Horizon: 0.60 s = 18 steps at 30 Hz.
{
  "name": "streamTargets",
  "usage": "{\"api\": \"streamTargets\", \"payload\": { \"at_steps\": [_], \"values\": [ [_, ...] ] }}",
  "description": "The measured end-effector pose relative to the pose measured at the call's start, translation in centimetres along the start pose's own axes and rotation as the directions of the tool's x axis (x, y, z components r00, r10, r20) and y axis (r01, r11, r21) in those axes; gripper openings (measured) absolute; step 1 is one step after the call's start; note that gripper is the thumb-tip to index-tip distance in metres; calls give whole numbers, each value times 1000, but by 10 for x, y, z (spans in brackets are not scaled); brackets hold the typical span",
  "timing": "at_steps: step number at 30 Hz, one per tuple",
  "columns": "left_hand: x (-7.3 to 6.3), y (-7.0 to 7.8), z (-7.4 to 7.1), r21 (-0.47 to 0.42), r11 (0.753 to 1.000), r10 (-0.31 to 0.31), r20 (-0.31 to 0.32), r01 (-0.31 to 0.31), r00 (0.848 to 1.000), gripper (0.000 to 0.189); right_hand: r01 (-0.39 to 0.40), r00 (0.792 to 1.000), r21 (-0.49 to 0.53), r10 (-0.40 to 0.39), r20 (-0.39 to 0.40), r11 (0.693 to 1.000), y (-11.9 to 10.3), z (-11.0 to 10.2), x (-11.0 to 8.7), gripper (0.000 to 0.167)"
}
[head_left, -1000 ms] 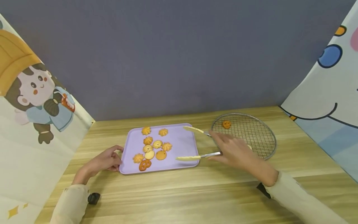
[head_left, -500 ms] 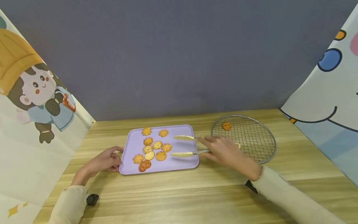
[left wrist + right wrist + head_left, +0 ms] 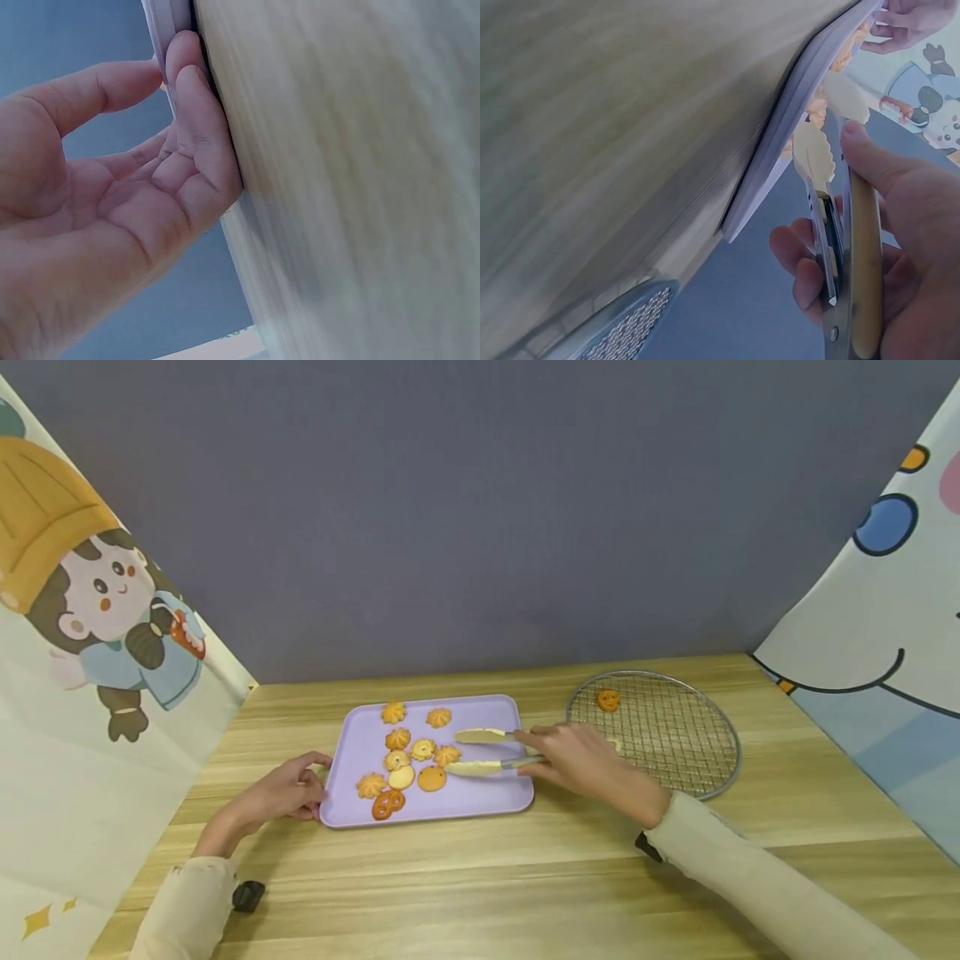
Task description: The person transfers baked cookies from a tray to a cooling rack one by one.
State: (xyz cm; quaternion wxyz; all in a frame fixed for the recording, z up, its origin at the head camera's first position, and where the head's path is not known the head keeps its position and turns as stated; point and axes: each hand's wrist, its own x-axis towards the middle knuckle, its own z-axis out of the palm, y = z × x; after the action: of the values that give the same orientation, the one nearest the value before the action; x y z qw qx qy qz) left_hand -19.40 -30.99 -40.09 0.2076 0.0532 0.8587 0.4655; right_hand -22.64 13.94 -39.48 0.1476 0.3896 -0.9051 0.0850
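Observation:
My left hand point(image 3: 277, 789) holds the left edge of a lilac tray point(image 3: 495, 793); in the left wrist view its thumb is at the rim and its fingertips are under it. My right hand point(image 3: 588, 762) grips a pair of tongs point(image 3: 866, 262) with cream scalloped tips and metal arms. Those tips are spread apart over the tray, nothing between them, the lower one close to a round cookie point(image 3: 431, 778) and a swirled cookie point(image 3: 447, 755). Several more cookies lie on the tray's left half, along with a pretzel point(image 3: 387, 804) near the front.
Right of the tray, a round wire rack point(image 3: 675, 735) lies on the wooden table point(image 3: 465, 885). It bears a brown smiley-face cookie point(image 3: 608, 700) and a pale piece point(image 3: 615, 744) partly hidden by my right hand. A grey panel point(image 3: 480, 527) stands behind the table.
My right hand has moved left with the tongs, from beside the rack to over the tray, and the tips have drawn closer together. My left hand and the cookies stay put.

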Motion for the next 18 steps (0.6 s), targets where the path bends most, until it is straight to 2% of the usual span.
{"api": "streamTargets", "payload": {
  "at_steps": [9, 18],
  "values": [
    [1, -5, -1, -12, 1000, 18, 14, -18, 1000, 55, -12, 999, 68, 10, 36, 998, -4, 5, 8, 49],
    [-2, -5, 1, -29, 999, 40, 13, -39, 999, 53, -18, 1000, 59, 17, 20, 998, -7, 4, 8, 46]
  ]
}}
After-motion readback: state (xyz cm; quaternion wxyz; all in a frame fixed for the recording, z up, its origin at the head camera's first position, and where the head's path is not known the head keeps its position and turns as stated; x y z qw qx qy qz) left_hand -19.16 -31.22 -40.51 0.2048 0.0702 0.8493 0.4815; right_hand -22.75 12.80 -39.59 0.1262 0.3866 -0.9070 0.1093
